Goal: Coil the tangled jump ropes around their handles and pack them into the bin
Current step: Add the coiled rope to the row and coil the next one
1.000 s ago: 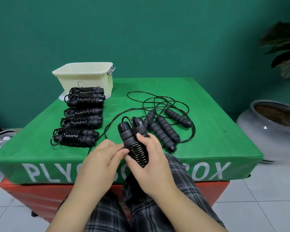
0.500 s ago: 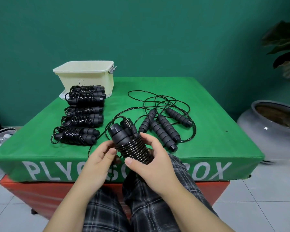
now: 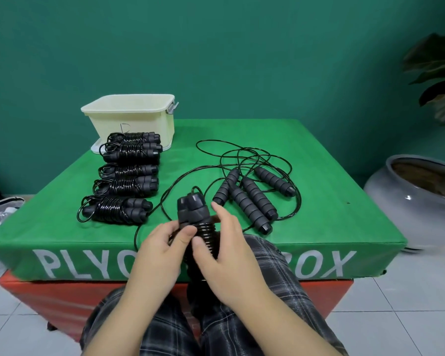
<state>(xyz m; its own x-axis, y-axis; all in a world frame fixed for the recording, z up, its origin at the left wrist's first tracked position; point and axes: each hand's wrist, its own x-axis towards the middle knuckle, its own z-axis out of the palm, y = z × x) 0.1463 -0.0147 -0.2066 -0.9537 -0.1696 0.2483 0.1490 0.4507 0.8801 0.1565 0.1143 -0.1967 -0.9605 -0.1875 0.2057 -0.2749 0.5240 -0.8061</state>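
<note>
A pair of black jump-rope handles [image 3: 194, 214], held together and partly wrapped in black cord, stands nearly upright over the front edge of the green box. My right hand [image 3: 224, 250] grips the wrapped lower part. My left hand [image 3: 162, 245] pinches the loose cord against the handles from the left. The free cord [image 3: 165, 199] loops back onto the box top. Several coiled ropes [image 3: 129, 181] lie in a column at the left. Loose handles [image 3: 249, 199] with tangled cord [image 3: 244, 155] lie at centre right. A cream bin [image 3: 134, 116] stands at the back left.
The green plyo box [image 3: 319, 201] sits on a red base [image 3: 49, 299]. A grey planter [image 3: 411, 199] with a dark-leaved plant stands on the tiled floor at right. A bag lies at the far left. My checked trouser legs fill the foreground.
The handle pair has swung from tilting left back to nearly upright. My left hand has come in against the handles with the cord; more cord is wound on.
</note>
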